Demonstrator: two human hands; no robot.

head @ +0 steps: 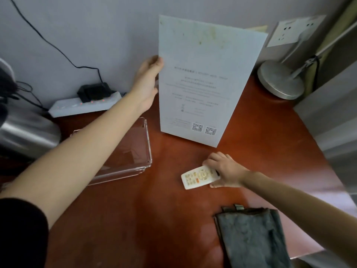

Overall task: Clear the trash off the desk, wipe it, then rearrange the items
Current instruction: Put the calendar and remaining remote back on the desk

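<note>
Left hand (149, 78): it pinches the white sheet (208, 80) by its left edge and holds it up tall near the wall.
White sheet: it is over the back of the desk (154, 219). I cannot tell if its bottom edge touches the wood.
Right hand (226, 171): its fingers curl round one end of the remote (199, 176), which lies on the desk just in front of the sheet.
Sheet worry: only one edge is held, so I think it could bend, flop over or slip out.
Stand worry: the clear stand (133, 151) lies just beside the left arm, and the arm could knock it.
Lamp worry: the lamp base (280, 82) sits near the sheet's right side, and a swing that way could bump it.
Cloth worry: the grey cloth (251, 238) lies by the front edge, under the right arm, and a dragging arm could pull it off.
</note>
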